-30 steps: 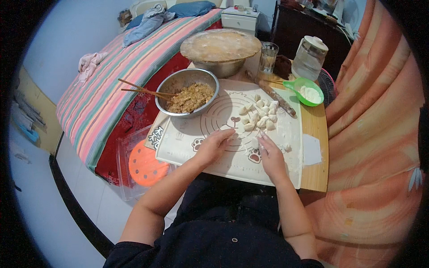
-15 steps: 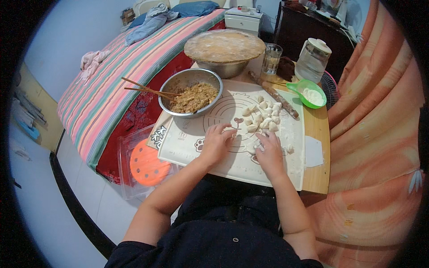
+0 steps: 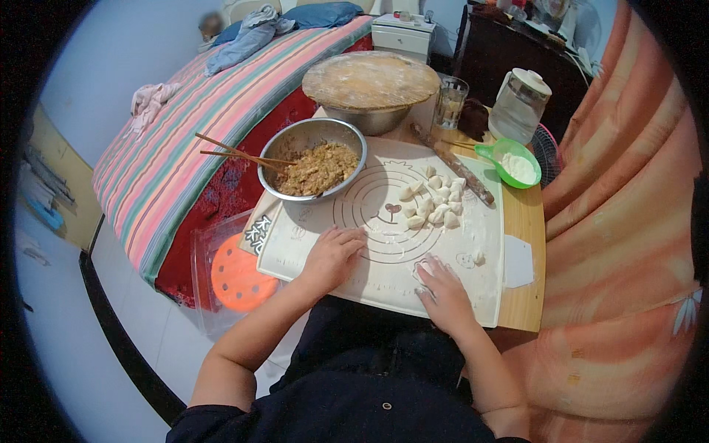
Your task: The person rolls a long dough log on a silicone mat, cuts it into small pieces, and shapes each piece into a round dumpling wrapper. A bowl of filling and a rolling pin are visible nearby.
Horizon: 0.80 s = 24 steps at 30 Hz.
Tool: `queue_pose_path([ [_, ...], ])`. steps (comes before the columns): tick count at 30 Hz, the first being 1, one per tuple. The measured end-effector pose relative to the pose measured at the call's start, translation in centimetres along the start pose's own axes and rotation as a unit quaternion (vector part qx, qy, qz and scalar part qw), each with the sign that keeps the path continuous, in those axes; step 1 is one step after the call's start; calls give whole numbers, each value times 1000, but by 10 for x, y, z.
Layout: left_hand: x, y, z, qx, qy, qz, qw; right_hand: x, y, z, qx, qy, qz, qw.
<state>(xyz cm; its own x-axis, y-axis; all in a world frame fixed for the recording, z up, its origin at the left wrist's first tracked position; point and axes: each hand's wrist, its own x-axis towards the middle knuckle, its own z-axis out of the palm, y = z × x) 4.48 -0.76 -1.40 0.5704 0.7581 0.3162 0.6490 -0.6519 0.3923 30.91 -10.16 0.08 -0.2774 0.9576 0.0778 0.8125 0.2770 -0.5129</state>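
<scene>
My left hand point(image 3: 334, 258) rests on the front left of the pale printed mat point(image 3: 310, 247), fingers loosely stretched and nothing visible in them. Near the mat's front edge, my right hand point(image 3: 443, 295) lies palm down with its fingers apart. Flour whitens its fingertips; whatever is under the palm is hidden. Beyond the right hand sits a pile of small cut dough pieces point(image 3: 436, 201), and one single dough piece point(image 3: 478, 257) lies apart to its right. A wooden rolling pin point(image 3: 461, 171) slants behind the pile, dusted with flour.
A steel bowl point(image 3: 267, 176) of minced filling point(image 3: 321, 168) with chopsticks point(image 3: 233, 153) stands back left. Behind it, a floured round board point(image 3: 369, 80) covers another bowl point(image 3: 373, 120). A glass point(image 3: 450, 103), a lidded jug point(image 3: 517, 107) and a green scoop of flour point(image 3: 519, 168) line the back right.
Both hands have drawn back toward the mat's front edge, the left also shifting left. My right hand has moved away from the dough pile.
</scene>
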Motion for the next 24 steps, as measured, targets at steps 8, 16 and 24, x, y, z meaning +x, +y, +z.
queue_pose_path([
  [8,83,37,48,-60,76,45,994,51,8,-17,37,192,56,979],
  [16,65,44,33,-81,-26,-114,990,91,22,-7,-222,148,48,963],
  [24,46,38,36,-115,15,49,992,86,25,2,-126,146,45,980],
])
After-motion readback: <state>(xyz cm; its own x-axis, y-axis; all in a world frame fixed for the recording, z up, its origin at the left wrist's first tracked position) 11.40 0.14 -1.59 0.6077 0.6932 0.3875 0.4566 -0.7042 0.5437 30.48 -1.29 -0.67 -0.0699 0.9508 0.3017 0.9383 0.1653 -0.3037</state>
